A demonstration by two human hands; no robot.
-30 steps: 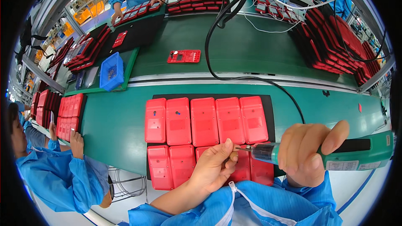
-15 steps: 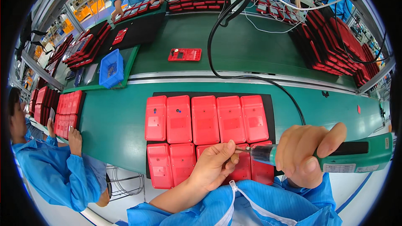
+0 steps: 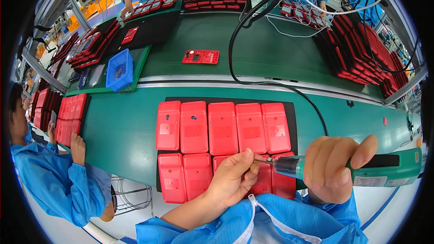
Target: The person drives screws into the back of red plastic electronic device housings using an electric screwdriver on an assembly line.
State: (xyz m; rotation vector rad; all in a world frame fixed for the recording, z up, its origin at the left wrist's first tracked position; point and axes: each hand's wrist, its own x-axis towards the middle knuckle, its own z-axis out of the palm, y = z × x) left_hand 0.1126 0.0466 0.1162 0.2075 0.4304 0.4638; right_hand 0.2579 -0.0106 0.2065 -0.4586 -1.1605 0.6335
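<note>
My right hand (image 3: 330, 167) is wrapped round a green electric screwdriver (image 3: 398, 165) with a black panel and a clear nose, held level and pointing left. Its thin metal bit (image 3: 262, 160) sticks out of the nose, and its end is pinched between the thumb and fingers of my left hand (image 3: 231, 176). My fingertips hide the end of the bit. Below and beyond my hands, two rows of red plastic casings (image 3: 222, 129) lie on a black mat (image 3: 292, 117). The two leftmost in the far row bear small blue marks. My left hand covers part of the near row.
A blue tray (image 3: 120, 70) of small parts stands far left. One red casing (image 3: 201, 57) lies on the dark green belt (image 3: 271, 47). A black cable (image 3: 271, 84) runs toward the screwdriver. Stacked casings (image 3: 348, 49) rise at right. A co-worker (image 3: 58, 180) sits left; others work opposite.
My view has shifted slightly. Both hands keep the same hold on the screwdriver and its bit. The lone casing on the belt shows its features from a slightly different angle.
</note>
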